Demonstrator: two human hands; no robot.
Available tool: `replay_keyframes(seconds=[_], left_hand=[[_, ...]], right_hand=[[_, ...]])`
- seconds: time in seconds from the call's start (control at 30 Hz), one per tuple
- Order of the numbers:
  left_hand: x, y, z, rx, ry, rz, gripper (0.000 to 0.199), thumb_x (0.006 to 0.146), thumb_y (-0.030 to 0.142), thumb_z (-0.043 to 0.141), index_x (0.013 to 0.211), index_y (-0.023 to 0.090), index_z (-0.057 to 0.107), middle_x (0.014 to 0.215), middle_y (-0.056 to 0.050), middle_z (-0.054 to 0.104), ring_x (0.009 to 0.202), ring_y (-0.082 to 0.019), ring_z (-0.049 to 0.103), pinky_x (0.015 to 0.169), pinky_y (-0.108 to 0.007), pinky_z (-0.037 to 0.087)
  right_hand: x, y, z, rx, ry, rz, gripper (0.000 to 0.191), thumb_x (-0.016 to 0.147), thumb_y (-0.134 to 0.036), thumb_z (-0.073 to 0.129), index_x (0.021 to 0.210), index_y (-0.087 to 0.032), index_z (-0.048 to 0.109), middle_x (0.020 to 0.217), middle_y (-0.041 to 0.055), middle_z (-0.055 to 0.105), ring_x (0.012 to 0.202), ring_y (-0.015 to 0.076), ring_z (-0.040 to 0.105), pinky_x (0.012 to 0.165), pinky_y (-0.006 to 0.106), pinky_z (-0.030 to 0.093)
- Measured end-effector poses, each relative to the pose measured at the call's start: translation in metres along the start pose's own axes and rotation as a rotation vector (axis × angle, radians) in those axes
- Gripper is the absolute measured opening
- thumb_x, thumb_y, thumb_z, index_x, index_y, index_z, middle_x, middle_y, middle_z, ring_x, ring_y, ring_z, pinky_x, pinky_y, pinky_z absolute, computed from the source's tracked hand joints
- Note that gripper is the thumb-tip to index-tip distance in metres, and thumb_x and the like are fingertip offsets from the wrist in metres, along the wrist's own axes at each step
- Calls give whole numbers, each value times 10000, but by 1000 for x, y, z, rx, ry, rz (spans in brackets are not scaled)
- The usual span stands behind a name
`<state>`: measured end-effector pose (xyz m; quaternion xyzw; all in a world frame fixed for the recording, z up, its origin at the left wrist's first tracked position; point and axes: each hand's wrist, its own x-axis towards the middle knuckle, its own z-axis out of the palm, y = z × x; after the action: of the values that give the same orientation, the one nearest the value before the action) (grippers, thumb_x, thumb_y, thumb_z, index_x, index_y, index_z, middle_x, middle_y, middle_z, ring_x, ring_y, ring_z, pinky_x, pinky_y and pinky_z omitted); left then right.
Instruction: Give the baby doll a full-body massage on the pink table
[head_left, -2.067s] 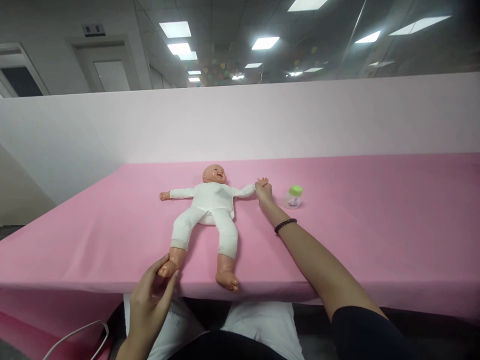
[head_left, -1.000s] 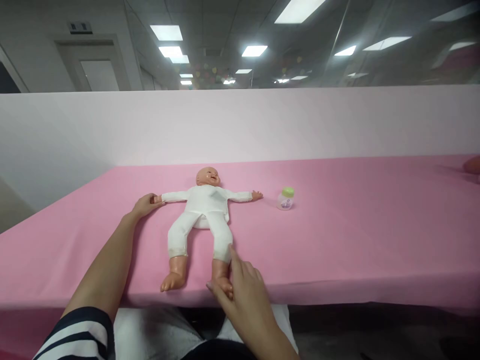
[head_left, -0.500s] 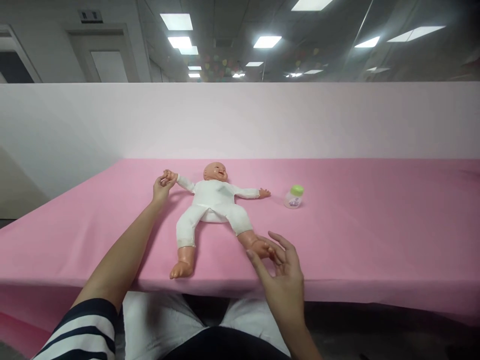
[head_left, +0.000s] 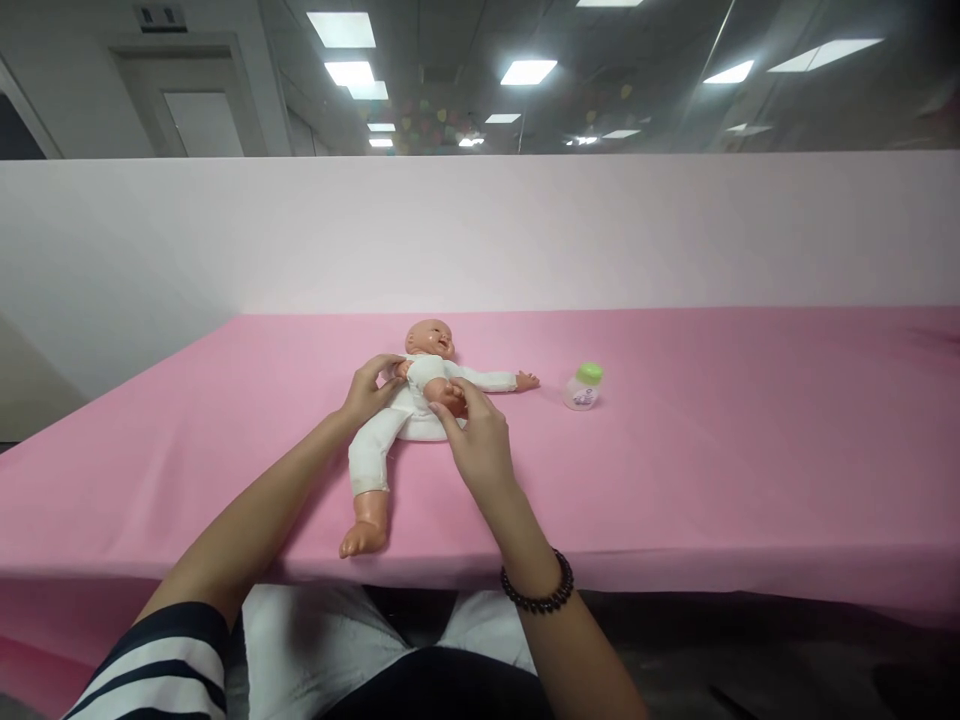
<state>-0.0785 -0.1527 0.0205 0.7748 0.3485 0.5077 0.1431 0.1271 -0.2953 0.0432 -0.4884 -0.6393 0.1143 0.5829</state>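
Your left hand (head_left: 367, 392) is closed on the baby doll's (head_left: 409, 402) arm at its chest, and your right hand (head_left: 476, 440) grips its raised foot (head_left: 450, 398) over the belly: a light, even hold suits both. The doll lies at twelve o'clock on the pink table (head_left: 750, 470); the green-capped bottle (head_left: 583, 392) stands at one o'clock, its purple label (head_left: 584, 397) too small to read.

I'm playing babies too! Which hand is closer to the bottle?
The right hand is closer: it holds the doll's foot, and the bottle sits off to its right. The left hand is farther, on the doll's other side.
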Motion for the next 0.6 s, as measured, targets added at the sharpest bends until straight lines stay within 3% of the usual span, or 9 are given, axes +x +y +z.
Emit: replay_keyframes(seconds=[0.2, 0.33, 0.47, 0.6], left_hand=[[0, -13, -1, -77, 57, -48, 283, 868, 330, 721, 1128, 219, 700, 1175, -85, 747, 1133, -262, 679, 1060, -441, 513], [7, -31, -2, -349, 281, -138, 329, 856, 336, 762, 1135, 223, 628, 1247, -107, 701, 1204, -250, 661, 1097, -433, 504], [14, -51, -14, -531, 569, -399, 331, 847, 254, 802, 1093, 242, 580, 1219, -94, 680, 1192, -223, 668, 1071, -405, 528], [14, -73, -27, -773, 652, -617, 226, 909, 229, 753, 999, 228, 545, 1034, -53, 685, 1024, -175, 707, 981, -360, 570]], right_hand=[[-5, -6, -4, 67, 38, 33, 314, 921, -301, 696, 1214, -189, 709, 1178, 118, 767, 1068, 275, 729, 936, 419, 594], [-26, -10, -27, 159, 166, 122, 416, 867, -393, 790, 1223, -191, 720, 1181, 117, 774, 1051, 266, 748, 941, 412, 618], [-60, -6, -50, 197, 184, 167, 408, 842, -421, 827, 1162, -183, 744, 1144, 123, 785, 1022, 270, 768, 887, 398, 655], [-98, 10, -57, 74, 188, 44, 325, 864, -336, 823, 1147, -191, 755, 1107, 111, 793, 1012, 261, 774, 941, 416, 654]])
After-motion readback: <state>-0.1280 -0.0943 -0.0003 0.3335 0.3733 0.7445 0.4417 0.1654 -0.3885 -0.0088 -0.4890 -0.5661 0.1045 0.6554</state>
